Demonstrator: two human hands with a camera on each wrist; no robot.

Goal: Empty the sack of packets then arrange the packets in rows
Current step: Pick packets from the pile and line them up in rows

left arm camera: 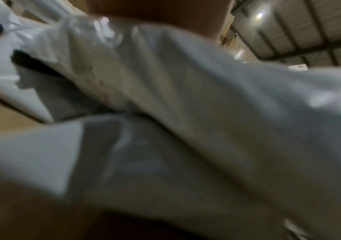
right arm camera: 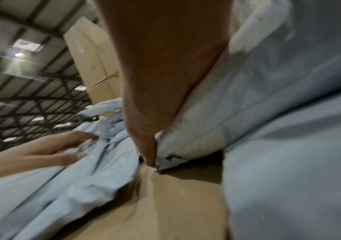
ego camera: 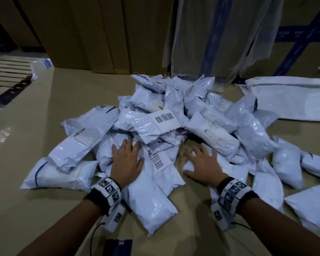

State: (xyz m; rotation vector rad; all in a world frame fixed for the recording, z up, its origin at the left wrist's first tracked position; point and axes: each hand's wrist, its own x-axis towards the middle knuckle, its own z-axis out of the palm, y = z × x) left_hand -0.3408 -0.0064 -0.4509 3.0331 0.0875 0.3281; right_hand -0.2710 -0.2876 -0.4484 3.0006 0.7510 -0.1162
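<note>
While heaped loose on the tan surface (ego camera: 78,93), white packets (ego camera: 166,126) under both hands, sack (ego camera: 292,100) flat at far right.

Left hand (ego camera: 127,159) laid palm-down, fingers straight and spread, on packets at the near left of the heap, gripping nothing; fingertips against the pile beside a barcode-labelled packet (ego camera: 156,159). Right hand (ego camera: 201,163) likewise flat with fingers splayed, pressing packets at the near right, holding nothing; somewhat blurred in the head view. Seen from the right wrist, thumb (right arm camera: 145,146) down against the corner of a packet. Heap piled highest at centre, topped by another packet with a barcode label (ego camera: 163,117); a few packets (ego camera: 288,163) scattered off to the right. Left wrist view blurred, filled with white plastic. Tall cardboard boxes (ego camera: 100,34) upright behind the heap. Marker bands on both wrists.
</note>
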